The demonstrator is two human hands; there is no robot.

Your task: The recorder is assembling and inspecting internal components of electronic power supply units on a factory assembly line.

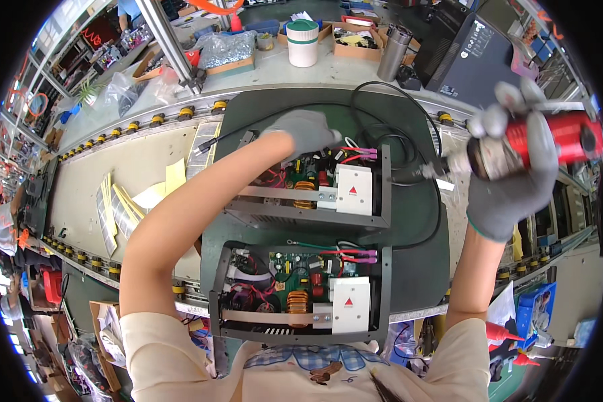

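Note:
Two open dark metal cases lie on a green mat (415,268), the far case (301,218) and the near case (375,321). Each holds a circuit board, a copper coil, red and white wires and a white plate with a red triangle. Over the back of the far case is my left hand (303,132) in a grey glove, its fingers drawn together; what they pinch, if anything, is hidden. Raised at the right, my gloved right hand (512,191) is closed round a red power screwdriver (569,137), its tip pointing left toward the far case.
A black cable (398,137) coils on the mat's right side. Yellow paper strips (117,204) lie on the conveyor to the left. On the back shelf stand a white jar with green lid (302,47), a steel flask (394,52), parts boxes and a black machine (472,57).

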